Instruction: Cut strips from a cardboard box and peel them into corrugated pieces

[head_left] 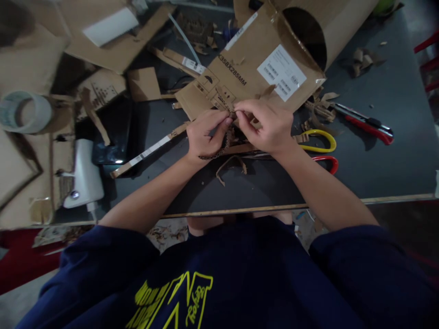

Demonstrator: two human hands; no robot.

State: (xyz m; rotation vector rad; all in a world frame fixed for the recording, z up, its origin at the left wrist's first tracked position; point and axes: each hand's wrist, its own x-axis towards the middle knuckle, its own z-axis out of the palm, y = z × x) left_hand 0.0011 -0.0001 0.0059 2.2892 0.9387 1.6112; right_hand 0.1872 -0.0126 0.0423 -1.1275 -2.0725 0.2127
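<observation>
Both hands meet near the middle of the dark table, fingertips almost touching. My left hand (207,133) pinches a thin corrugated cardboard strip (224,148), whose ridged edge curves down beside the palm. My right hand (265,124) is closed in a pinch at the strip's upper end, thumb against forefinger. Behind the hands lies a large cardboard box (247,59) with printed text and a white label (281,72). Under and beside my right hand are scissors with one yellow handle (320,140) and one red handle (327,163). A torn cardboard scrap (233,168) rests just below the hands.
A red utility knife (372,125) lies at the right. Cardboard pieces, a tape roll (25,112), a black glossy device (113,132) and a white device (84,173) crowd the left. The table's front edge (233,211) runs close to the body.
</observation>
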